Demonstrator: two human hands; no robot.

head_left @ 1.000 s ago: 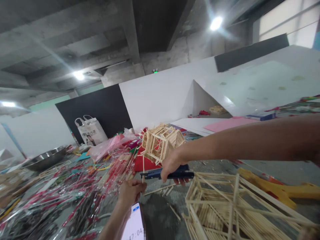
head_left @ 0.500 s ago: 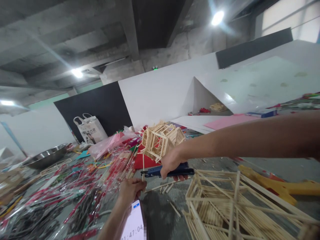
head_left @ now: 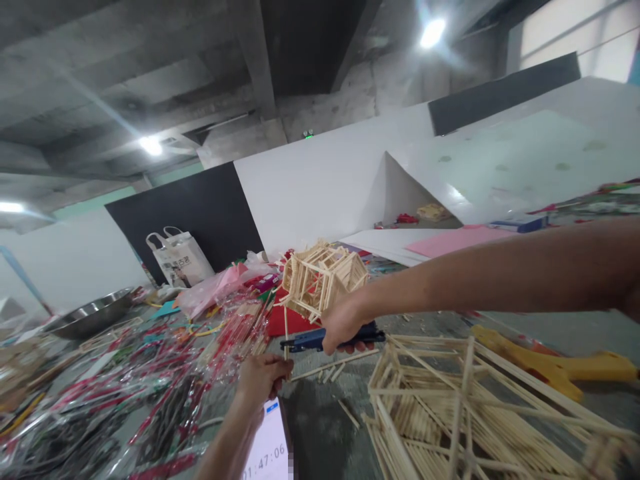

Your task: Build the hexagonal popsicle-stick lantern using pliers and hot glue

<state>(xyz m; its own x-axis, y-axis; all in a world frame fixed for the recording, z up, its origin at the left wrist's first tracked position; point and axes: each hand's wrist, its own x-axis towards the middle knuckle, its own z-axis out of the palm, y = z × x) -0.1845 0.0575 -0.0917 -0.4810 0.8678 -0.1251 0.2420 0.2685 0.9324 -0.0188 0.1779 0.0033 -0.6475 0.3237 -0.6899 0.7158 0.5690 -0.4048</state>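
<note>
My left hand [head_left: 264, 379] pinches the lower end of a thin wooden stick [head_left: 287, 325], which stands nearly upright. My right hand [head_left: 346, 325] is wrapped round dark blue pliers [head_left: 309, 341]; their narrow tip meets the stick just above my left fingers. Whether the jaws are fully closed is too small to tell. Behind my right hand sits a small lattice model of glued sticks [head_left: 320, 277]. A larger stick frame [head_left: 425, 400] lies at the lower right. Several short stick pieces [head_left: 334, 372] lie on the grey surface between the hands.
A phone [head_left: 265, 447] showing a timer lies below my left wrist. Plastic-wrapped bundles [head_left: 165, 393] cover the left side. A yellow glue gun [head_left: 555, 363] lies at the right. Farther back are a metal basin [head_left: 93, 317], a white bag [head_left: 183, 260] and pink sheets [head_left: 457, 240].
Both hands keep almost the same place on the stick and the pliers. The view has shifted slightly, and the phone timer reads a little later.
</note>
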